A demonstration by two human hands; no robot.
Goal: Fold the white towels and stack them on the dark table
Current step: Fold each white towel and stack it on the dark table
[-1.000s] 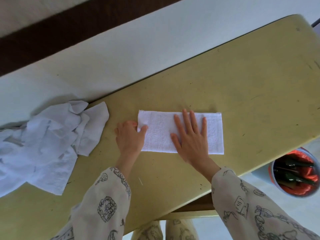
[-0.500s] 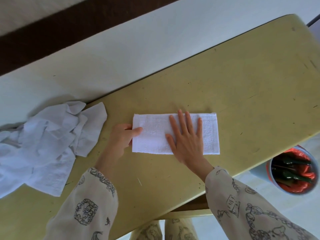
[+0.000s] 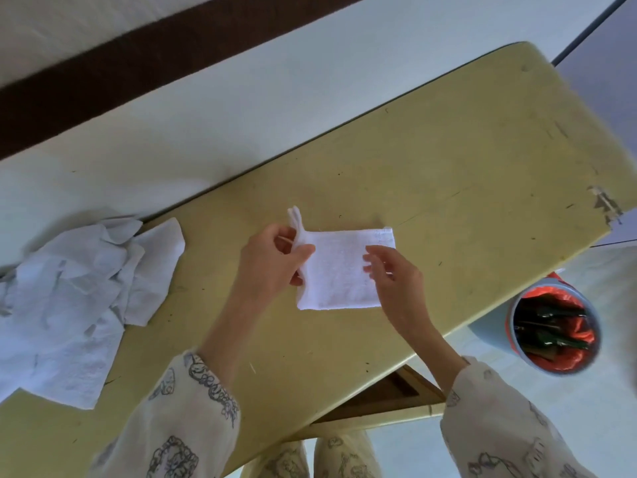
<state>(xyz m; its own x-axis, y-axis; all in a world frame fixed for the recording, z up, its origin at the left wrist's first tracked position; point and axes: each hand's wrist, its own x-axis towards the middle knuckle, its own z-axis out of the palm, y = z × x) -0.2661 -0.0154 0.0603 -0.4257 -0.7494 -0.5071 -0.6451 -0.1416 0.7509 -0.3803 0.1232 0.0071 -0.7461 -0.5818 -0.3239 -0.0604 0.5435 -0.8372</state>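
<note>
Two hands work one folded white towel (image 3: 339, 270) at the centre of the yellow worktop (image 3: 465, 160). Left hand (image 3: 272, 267) pinches its left edge; right hand (image 3: 396, 281) hovers above, fingers relaxed. Unfolded towels (image 3: 69, 298) lie far left.

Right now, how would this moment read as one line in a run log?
step: folding | left hand: pinches small white terry towel | right hand: open over towel | heap of unfolded white towels: left on yellow table
</note>
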